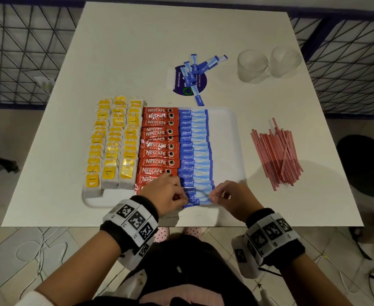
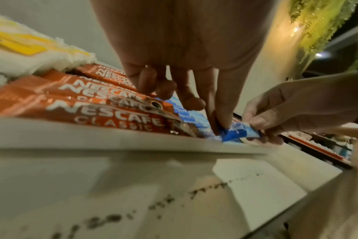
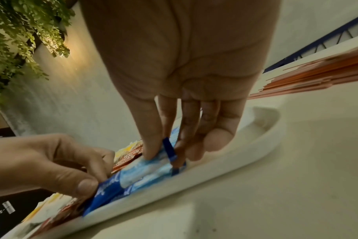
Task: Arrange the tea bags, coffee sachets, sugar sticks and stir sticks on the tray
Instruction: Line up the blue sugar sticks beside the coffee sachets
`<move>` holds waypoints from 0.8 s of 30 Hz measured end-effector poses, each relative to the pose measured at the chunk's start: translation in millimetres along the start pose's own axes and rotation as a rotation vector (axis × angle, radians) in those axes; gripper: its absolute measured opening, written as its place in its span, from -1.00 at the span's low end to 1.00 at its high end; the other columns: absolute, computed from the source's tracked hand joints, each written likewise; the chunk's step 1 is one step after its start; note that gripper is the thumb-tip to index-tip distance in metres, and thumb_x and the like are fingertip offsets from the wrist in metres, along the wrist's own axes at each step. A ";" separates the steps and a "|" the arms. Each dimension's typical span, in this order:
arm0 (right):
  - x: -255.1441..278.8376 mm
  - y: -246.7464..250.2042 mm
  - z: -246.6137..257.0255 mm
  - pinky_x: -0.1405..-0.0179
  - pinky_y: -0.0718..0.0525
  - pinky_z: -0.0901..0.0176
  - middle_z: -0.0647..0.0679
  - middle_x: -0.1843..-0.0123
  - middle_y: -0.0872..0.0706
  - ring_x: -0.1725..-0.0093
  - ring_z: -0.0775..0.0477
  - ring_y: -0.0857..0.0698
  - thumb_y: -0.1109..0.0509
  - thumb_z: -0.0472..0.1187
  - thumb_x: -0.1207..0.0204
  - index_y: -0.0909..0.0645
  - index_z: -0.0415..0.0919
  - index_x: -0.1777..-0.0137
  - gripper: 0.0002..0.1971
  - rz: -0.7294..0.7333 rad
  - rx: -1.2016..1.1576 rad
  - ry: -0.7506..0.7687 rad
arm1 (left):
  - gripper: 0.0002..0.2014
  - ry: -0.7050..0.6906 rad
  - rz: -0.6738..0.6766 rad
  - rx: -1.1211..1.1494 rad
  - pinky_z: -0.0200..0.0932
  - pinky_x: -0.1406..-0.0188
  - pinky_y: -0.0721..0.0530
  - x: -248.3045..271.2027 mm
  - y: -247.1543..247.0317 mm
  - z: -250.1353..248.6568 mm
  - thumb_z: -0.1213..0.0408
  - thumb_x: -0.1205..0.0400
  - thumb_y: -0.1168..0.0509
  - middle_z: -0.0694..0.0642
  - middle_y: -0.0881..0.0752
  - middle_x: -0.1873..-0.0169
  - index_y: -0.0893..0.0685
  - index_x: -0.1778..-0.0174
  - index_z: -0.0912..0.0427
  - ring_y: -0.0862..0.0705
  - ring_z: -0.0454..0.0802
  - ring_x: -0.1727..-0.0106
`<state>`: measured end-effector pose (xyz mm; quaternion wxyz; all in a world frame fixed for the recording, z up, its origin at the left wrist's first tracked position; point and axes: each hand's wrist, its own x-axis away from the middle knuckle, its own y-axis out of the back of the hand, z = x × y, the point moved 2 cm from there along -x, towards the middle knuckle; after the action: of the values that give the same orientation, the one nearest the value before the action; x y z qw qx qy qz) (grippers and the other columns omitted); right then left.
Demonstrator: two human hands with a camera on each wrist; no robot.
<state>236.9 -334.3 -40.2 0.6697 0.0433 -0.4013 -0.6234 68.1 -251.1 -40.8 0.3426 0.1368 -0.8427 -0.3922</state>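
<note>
- Left hand (image 1: 167, 191) and right hand (image 1: 232, 196) each pinch one end of a blue sugar stick (image 1: 196, 200) at the tray's (image 1: 223, 129) near edge.
- Risk: the sugar stick overhangs the rim and may slide onto the desk (image 1: 137, 51).
- Risk: left knuckles could nudge the coffee sachets (image 1: 158, 146) out of line.

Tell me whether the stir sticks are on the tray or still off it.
Off it. The stir sticks lie in a loose pile on the table, right of the tray, whose right strip is bare.
</note>
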 end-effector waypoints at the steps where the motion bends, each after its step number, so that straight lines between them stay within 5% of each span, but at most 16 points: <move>1: 0.2 -0.6 -0.1 0.04 -0.52 0.38 0.14 0.21 -0.57 0.21 0.23 -0.52 -0.39 -0.25 -0.50 -0.55 0.07 0.37 -0.74 0.005 0.028 -0.004 | -0.68 -0.011 -0.001 -0.048 -0.22 -0.18 -0.35 0.5 -0.5 -1.3 -0.01 -0.65 -0.19 -0.05 -0.56 -0.11 -0.69 -0.20 0.01 -0.37 -0.08 -0.20; 5: 1.5 -2.5 2.5 -0.20 -0.54 0.17 -0.04 0.04 -0.66 0.02 0.09 -0.56 -0.35 -0.27 -0.54 -0.44 0.11 0.42 -0.65 0.020 0.051 -0.050 | -0.65 -0.015 0.008 -0.161 -0.17 -0.23 -0.38 -0.1 -0.1 -5.3 -0.05 -0.67 -0.12 -0.05 -0.55 -0.15 -0.64 -0.26 -0.03 -0.39 -0.06 -0.21; 12: -5.0 -8.9 -7.6 0.25 -0.41 0.62 0.10 0.21 -0.64 0.27 0.27 -0.51 -0.32 -0.25 -0.57 -0.71 -0.22 0.12 -0.86 0.008 0.017 -0.103 | -0.65 0.002 0.001 -0.204 -0.17 -0.22 -0.40 -3.6 1.0 -3.8 -0.03 -0.69 -0.09 -0.04 -0.55 -0.18 -0.61 -0.28 -0.01 -0.40 -0.06 -0.23; 19: -8.9 -13.5 -9.2 0.28 -0.33 0.70 0.18 0.26 -0.51 0.28 0.30 -0.45 -0.40 -0.25 -0.50 -0.73 -0.14 0.13 -0.92 -0.065 0.055 -0.092 | -0.66 -0.005 -0.023 -0.247 -0.17 -0.25 -0.38 -3.8 0.7 -4.2 -0.07 -0.65 -0.14 -0.06 -0.54 -0.20 -0.59 -0.24 -0.02 -0.43 -0.08 -0.27; 24: -8.5 -12.9 -9.2 0.35 -0.35 0.58 0.01 0.16 -0.59 0.32 0.30 -0.43 -0.45 -0.25 -0.46 -0.72 -0.18 0.07 -0.92 -0.077 0.030 -0.072 | -0.68 -0.011 -0.078 -0.196 -0.22 -0.14 -0.39 -1.9 3.0 -6.7 -0.05 -0.64 -0.18 -0.06 -0.61 -0.14 -0.56 -0.24 -0.01 -0.54 -0.06 -0.19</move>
<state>232.8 -333.8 -57.7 0.6296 0.0463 -0.4322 -0.6439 74.1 -252.0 -36.4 0.3343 0.1331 -0.7962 -0.4864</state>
